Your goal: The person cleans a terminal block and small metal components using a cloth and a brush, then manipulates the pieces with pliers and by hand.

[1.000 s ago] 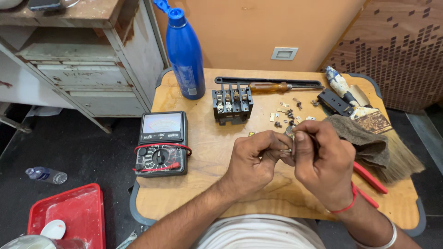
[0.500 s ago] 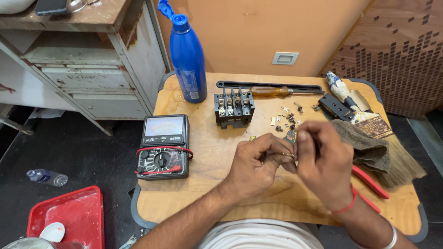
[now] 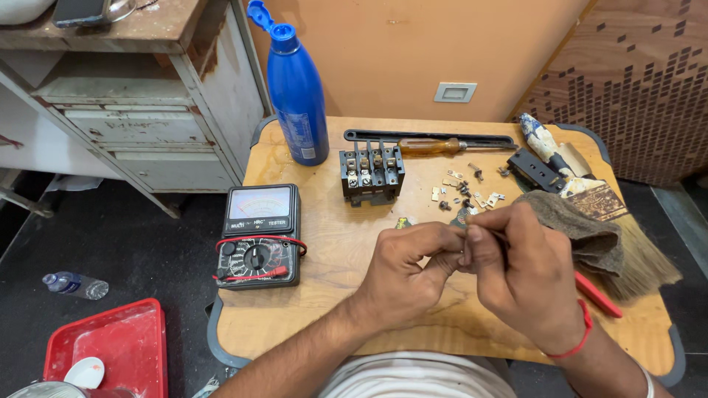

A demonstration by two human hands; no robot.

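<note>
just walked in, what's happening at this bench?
A person at a small wooden table has both hands together over it: the left hand and right hand pinch a tiny part between their fingertips, too small to identify. Behind them lie loose small metal parts, a black contactor block, a screwdriver and a blue bottle. An analog multimeter sits to the left, a brush and cloth to the right.
</note>
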